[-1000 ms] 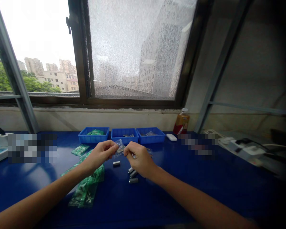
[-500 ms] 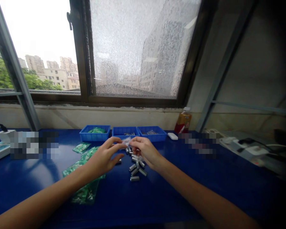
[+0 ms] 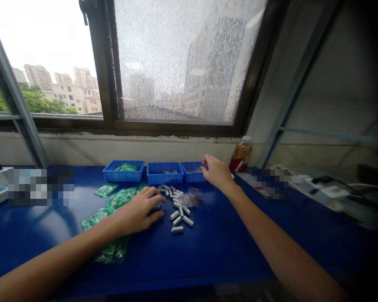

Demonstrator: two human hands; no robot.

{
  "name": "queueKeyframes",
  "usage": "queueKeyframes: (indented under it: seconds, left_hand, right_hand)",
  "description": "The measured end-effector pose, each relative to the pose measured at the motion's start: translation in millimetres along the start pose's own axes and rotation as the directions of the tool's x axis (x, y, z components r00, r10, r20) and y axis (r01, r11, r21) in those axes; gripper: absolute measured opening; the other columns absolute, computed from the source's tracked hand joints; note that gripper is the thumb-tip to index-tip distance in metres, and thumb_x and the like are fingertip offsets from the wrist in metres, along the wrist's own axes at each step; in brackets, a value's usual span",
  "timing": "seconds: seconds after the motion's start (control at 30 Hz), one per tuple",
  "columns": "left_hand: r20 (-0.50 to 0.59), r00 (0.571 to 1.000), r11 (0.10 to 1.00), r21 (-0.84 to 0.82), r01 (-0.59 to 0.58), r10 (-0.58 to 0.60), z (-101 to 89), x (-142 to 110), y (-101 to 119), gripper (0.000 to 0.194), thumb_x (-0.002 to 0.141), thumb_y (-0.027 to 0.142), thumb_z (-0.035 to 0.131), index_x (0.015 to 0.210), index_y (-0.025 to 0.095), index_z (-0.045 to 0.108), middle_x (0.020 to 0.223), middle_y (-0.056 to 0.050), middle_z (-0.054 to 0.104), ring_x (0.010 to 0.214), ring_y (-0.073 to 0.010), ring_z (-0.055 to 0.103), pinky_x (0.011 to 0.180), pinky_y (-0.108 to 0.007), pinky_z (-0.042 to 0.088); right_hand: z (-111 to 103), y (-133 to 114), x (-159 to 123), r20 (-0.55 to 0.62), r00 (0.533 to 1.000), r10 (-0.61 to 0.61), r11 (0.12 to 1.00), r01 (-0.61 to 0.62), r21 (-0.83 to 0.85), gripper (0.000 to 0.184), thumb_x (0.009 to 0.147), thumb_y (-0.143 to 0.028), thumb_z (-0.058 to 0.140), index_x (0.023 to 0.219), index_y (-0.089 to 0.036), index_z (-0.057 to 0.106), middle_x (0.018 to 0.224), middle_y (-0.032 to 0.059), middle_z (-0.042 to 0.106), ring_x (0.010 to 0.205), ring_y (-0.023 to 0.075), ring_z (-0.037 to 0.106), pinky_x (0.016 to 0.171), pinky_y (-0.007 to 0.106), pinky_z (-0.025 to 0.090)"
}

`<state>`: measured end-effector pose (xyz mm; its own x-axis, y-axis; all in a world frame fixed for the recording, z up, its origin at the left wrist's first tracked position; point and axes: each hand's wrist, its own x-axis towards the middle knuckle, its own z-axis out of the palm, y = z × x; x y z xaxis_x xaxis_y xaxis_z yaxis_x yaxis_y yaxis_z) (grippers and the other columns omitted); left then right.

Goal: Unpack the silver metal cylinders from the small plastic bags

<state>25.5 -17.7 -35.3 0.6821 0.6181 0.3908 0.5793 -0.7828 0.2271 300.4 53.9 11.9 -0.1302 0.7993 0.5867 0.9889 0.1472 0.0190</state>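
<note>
Reaching | right hand [image 3: 218, 173] | at rightmost blue bin [image 3: 193, 176] | bottle label [image 3: 237, 164] unreadable

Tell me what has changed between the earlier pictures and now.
The right hand moved away from the left, over to the right-hand blue bin; whether it holds anything is unclear. The left hand let go of the clear bag it pinched, its fingers now spread beside the metal cylinders. The other blue bins, green packets and bottle stayed put.
</note>
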Motion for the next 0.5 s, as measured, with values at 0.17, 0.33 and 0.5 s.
queueKeyframes:
  seconds: [0.17, 0.33, 0.5]
  left_hand:
    - [0.017, 1.0, 1.0, -0.012, -0.012, 0.013, -2.7, 0.0, 3.5, 0.027, 0.083, 0.026, 0.051, 0.11, 0.021, 0.055, 0.105, -0.009, 0.05, 0.099, -0.0221, 0.046, 0.089, -0.038, 0.041]
    - [0.045, 0.998, 0.999, -0.006, -0.033, 0.033, -1.5, -0.3, 3.6, 0.026, 0.083, 0.026, 0.052, 0.108, 0.022, 0.056, 0.103, -0.008, 0.051, 0.097, -0.0214, 0.047, 0.087, -0.037, 0.041]
    - [0.066, 0.998, 1.0, 0.0, -0.022, 0.022, -4.7, -0.1, 7.2, 0.024, 0.084, 0.025, 0.05, 0.106, 0.021, 0.056, 0.103, -0.008, 0.051, 0.097, -0.0216, 0.047, 0.087, -0.038, 0.041]
  right_hand:
    - [-7.5, -13.2, -14.0, 0.278, 0.949, -0.149, 0.975, 0.094, 0.201, 0.02, 0.072, -0.034, 0.06, 0.086, -0.022, 0.06, 0.086, 0.0035, 0.063, 0.077, 0.0173, 0.058, 0.062, 0.024, 0.037]
    - [5.3, -16.2, -21.9, 0.476, 0.857, -0.197, 0.949, 0.045, 0.313, 0.022, 0.062, -0.03, 0.068, 0.082, -0.021, 0.065, 0.088, 0.0049, 0.065, 0.079, 0.0189, 0.059, 0.063, 0.024, 0.039]
    - [11.7, -18.1, -18.8, 0.483, 0.855, -0.189, 0.944, 0.022, 0.33, 0.005, 0.066, -0.022, 0.06, 0.064, -0.02, 0.064, 0.07, 0.0027, 0.065, 0.063, 0.0155, 0.058, 0.055, 0.023, 0.036]
